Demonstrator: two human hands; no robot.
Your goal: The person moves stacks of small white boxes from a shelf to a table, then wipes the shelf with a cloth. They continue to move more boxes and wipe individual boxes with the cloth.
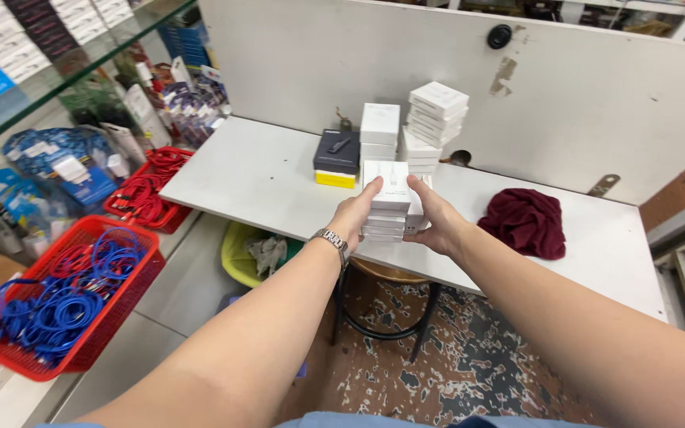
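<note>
The fingers (374, 189) hide the sides of the stack of white boxes (390, 198). At three o'clock, the worktop (263, 174) runs behind the right forearm.

Maroon cloth (525, 222) on table (263, 174); red basket (112, 305), blue cables (65, 297).

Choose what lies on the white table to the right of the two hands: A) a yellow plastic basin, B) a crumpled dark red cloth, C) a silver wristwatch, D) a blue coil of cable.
B: the crumpled dark red cloth lies on the white table, right of the hands holding the stack of small white boxes.
</note>
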